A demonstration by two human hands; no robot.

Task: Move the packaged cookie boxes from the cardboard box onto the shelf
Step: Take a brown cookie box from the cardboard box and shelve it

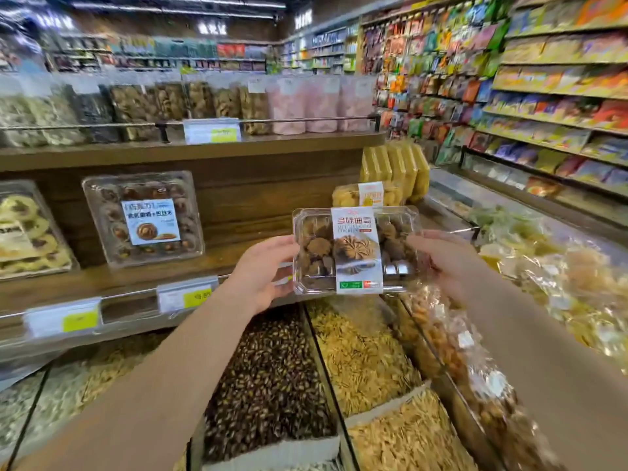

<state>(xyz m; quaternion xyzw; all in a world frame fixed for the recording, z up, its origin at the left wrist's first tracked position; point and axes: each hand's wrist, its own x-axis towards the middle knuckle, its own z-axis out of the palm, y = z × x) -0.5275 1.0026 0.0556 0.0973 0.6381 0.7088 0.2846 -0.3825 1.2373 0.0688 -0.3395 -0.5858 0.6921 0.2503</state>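
Observation:
I hold a clear plastic cookie box (355, 249) with brown cookies and a white label, up in front of the wooden shelf (238, 263). My left hand (263, 271) grips its left edge and my right hand (445, 260) grips its right edge. On the shelf to the left a cookie box with a blue label (142, 217) leans against the back panel. Another box of pale ring cookies (29, 229) leans at the far left. Behind the held box lies a yellow cookie box (368, 195). No cardboard box is in view.
Open bins of seeds (272, 379) and sliced nuts (363, 351) lie below my arms. Bagged snacks (543, 280) fill the right side. The upper shelf (204, 151) holds bags of biscuits behind a rail. Price tags (185, 294) line the shelf edge. Aisle shelving (543, 96) rises at right.

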